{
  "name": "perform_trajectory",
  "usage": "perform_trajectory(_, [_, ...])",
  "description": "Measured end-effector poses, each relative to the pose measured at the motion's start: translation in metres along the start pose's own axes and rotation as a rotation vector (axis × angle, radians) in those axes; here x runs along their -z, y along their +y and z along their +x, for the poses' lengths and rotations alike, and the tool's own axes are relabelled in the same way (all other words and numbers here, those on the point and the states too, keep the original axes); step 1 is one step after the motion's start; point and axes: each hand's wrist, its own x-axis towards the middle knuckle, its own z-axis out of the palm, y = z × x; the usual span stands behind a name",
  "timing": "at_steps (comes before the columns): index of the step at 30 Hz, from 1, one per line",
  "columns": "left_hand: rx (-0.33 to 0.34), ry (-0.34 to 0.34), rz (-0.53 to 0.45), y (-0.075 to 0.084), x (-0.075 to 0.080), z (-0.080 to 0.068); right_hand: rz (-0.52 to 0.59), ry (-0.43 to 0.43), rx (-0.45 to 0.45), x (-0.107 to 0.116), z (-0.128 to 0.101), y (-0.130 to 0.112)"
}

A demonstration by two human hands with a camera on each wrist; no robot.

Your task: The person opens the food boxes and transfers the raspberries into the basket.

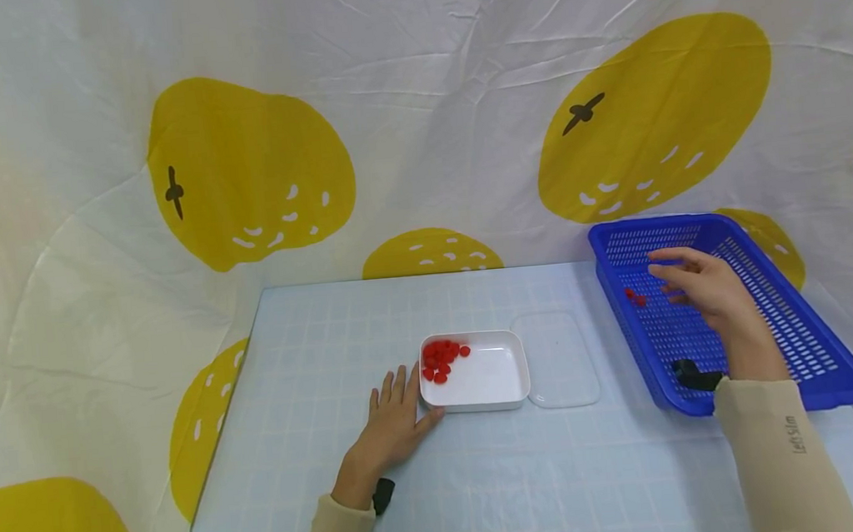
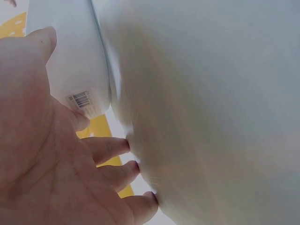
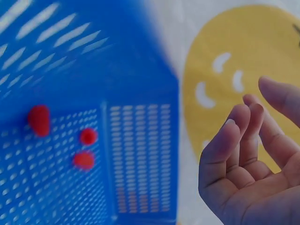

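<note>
My left hand (image 1: 390,427), fingers spread, rests at the left end of a white box (image 1: 491,378). Its thumb touches the near left corner; a barcode sticker (image 2: 81,100) shows on the box in the left wrist view. Small red berry-like pieces (image 1: 437,361) are gathered in the left part of the box. Above a blue basket (image 1: 633,358) hovers my right hand (image 1: 706,286), fingers loosely bent and nothing visible between them. A few similar red pieces (image 1: 641,302) are in the basket; the right wrist view shows three, one larger red piece (image 3: 39,120) nearer the camera.
A clear lid (image 1: 558,360) lies flat against the right side of the white box. The basket stands at the table's right side, its walls raised. Behind the pale checked table (image 1: 326,332) hangs a white cloth with yellow fruit prints (image 1: 254,171).
</note>
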Motion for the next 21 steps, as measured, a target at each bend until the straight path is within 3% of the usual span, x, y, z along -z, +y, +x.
perform_trajectory(7, [0.004, -0.003, 0.006, 0.001, 0.002, 0.000, -0.010, 0.023, 0.112, -0.015, -0.013, -0.029])
perform_trajectory(21, [-0.003, 0.000, 0.009, 0.001, 0.002, -0.001, 0.095, -0.105, 0.295, -0.074, -0.022, -0.052])
